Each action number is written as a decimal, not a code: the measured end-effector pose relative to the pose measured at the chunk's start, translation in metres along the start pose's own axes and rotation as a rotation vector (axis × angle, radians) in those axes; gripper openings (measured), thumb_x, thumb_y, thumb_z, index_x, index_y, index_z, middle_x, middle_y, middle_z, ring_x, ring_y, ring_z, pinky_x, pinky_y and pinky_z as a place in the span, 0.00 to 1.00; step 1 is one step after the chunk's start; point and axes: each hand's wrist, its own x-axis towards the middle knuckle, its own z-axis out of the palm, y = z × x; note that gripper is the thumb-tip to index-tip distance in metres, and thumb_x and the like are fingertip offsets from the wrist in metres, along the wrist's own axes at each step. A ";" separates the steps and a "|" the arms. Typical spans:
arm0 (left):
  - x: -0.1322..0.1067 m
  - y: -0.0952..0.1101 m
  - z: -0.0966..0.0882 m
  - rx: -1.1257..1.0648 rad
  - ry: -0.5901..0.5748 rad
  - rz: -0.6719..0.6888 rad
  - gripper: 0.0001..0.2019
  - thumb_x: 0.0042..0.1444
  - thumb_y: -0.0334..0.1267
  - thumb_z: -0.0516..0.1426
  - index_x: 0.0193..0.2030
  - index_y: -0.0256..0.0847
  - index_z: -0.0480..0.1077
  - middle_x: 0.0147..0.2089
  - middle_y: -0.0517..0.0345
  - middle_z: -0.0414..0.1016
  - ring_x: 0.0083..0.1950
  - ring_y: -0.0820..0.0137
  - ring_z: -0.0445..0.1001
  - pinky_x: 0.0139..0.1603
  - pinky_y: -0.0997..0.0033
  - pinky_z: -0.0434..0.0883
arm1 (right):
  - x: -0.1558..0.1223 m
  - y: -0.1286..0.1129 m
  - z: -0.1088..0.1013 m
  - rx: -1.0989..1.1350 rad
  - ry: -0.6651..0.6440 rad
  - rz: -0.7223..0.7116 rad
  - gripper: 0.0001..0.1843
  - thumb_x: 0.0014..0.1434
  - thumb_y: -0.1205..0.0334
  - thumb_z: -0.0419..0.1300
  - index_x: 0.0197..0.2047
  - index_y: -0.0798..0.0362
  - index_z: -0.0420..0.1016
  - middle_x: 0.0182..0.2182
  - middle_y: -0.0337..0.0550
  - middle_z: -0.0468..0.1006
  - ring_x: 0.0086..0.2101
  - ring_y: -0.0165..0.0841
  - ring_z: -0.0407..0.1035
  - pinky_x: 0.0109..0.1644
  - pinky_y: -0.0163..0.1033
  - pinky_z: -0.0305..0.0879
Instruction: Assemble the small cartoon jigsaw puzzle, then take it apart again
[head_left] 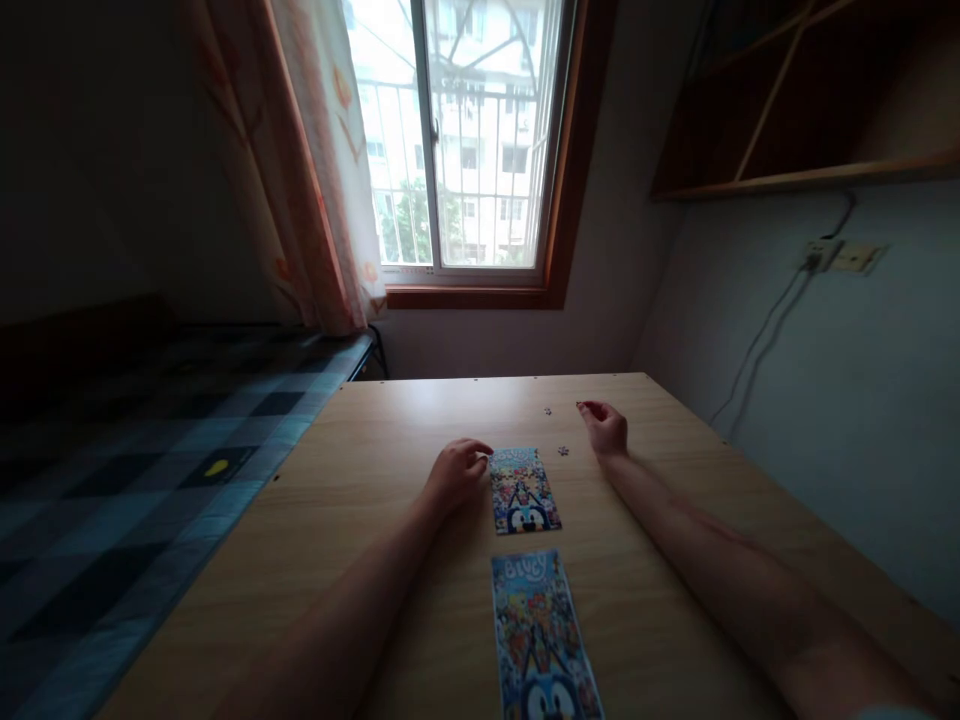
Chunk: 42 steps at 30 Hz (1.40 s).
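surface: pale wood-grain table (405,425), puzzle (525,490) lying flat on it, taking that as the reference. picture sheet (544,630) with "bluey" lettering and a matching print is on the near side of the puzzle, small gap between, bottom cut off by the frame. two loose bits, look like puzzle pieces: near piece (563,451) just off the puzzle's far right corner, far piece (547,411) beyond the puzzle's far edge.

room: dim, light from the window (480,150) beyond the puzzle. curtain (300,150) bunched beyond and left of the puzzle. bed (150,480) with checked cover well left of it. wall shelf (810,110) up to the right, socket (820,254) below that with a cord (750,350) hanging.

hands: left hand (457,470) rests at the puzzle's far left corner, palm down, fingers loosely bent, tips at the edge. right hand (607,428) is beyond and right of the puzzle, forearm reaching forward, thumb and fingertips pinched on a small dark bit (579,404); too small to identify.
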 end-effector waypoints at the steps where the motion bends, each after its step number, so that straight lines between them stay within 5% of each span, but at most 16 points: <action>1: 0.000 0.001 0.000 -0.001 0.005 0.001 0.13 0.53 0.28 0.55 0.40 0.41 0.79 0.42 0.54 0.81 0.42 0.66 0.77 0.47 0.66 0.73 | -0.007 -0.007 0.000 0.036 -0.017 -0.010 0.24 0.55 0.45 0.62 0.42 0.59 0.79 0.40 0.53 0.82 0.39 0.37 0.77 0.44 0.39 0.74; 5: -0.001 0.002 -0.002 0.013 0.001 0.013 0.11 0.53 0.28 0.56 0.39 0.41 0.79 0.42 0.54 0.81 0.43 0.65 0.78 0.48 0.65 0.73 | -0.044 -0.047 0.004 0.247 -0.195 -0.103 0.23 0.55 0.46 0.65 0.42 0.58 0.81 0.39 0.52 0.83 0.39 0.38 0.77 0.44 0.41 0.74; 11: -0.006 0.006 -0.003 0.051 0.050 0.140 0.07 0.55 0.29 0.60 0.38 0.42 0.79 0.42 0.54 0.81 0.46 0.64 0.77 0.52 0.62 0.73 | -0.098 -0.088 -0.004 0.131 -0.629 -0.518 0.10 0.63 0.58 0.61 0.41 0.51 0.83 0.36 0.46 0.82 0.34 0.32 0.74 0.37 0.35 0.69; 13: -0.008 0.008 -0.003 0.078 0.049 0.210 0.05 0.57 0.31 0.61 0.38 0.43 0.79 0.42 0.54 0.81 0.45 0.64 0.77 0.51 0.61 0.73 | -0.106 -0.091 -0.006 0.111 -0.686 -0.548 0.09 0.63 0.59 0.61 0.41 0.50 0.83 0.32 0.43 0.81 0.29 0.29 0.72 0.35 0.34 0.68; 21: -0.012 0.017 -0.003 0.098 0.048 0.335 0.04 0.59 0.36 0.62 0.39 0.44 0.79 0.39 0.54 0.81 0.41 0.66 0.77 0.46 0.64 0.75 | -0.111 -0.089 0.000 0.204 -0.750 -0.220 0.08 0.57 0.58 0.66 0.37 0.53 0.79 0.30 0.41 0.79 0.29 0.29 0.71 0.33 0.32 0.67; 29: -0.016 0.026 -0.005 0.077 0.039 0.352 0.06 0.62 0.39 0.60 0.40 0.44 0.80 0.40 0.54 0.81 0.39 0.69 0.78 0.42 0.68 0.76 | -0.112 -0.086 0.003 0.333 -0.815 -0.068 0.11 0.55 0.54 0.68 0.34 0.53 0.77 0.29 0.41 0.78 0.29 0.29 0.70 0.33 0.34 0.68; 33: -0.016 0.027 -0.006 0.022 0.015 0.326 0.07 0.62 0.37 0.59 0.38 0.44 0.80 0.39 0.54 0.81 0.39 0.69 0.79 0.42 0.69 0.76 | -0.111 -0.087 0.001 0.348 -0.818 -0.078 0.11 0.55 0.54 0.67 0.34 0.54 0.77 0.29 0.41 0.78 0.30 0.30 0.71 0.34 0.34 0.68; 42: -0.015 0.026 -0.006 -0.110 0.010 0.200 0.07 0.60 0.38 0.60 0.35 0.41 0.80 0.35 0.53 0.81 0.31 0.72 0.76 0.32 0.74 0.75 | -0.104 -0.088 -0.006 0.085 -0.613 -0.264 0.07 0.60 0.58 0.62 0.36 0.52 0.80 0.28 0.40 0.78 0.25 0.28 0.66 0.29 0.34 0.62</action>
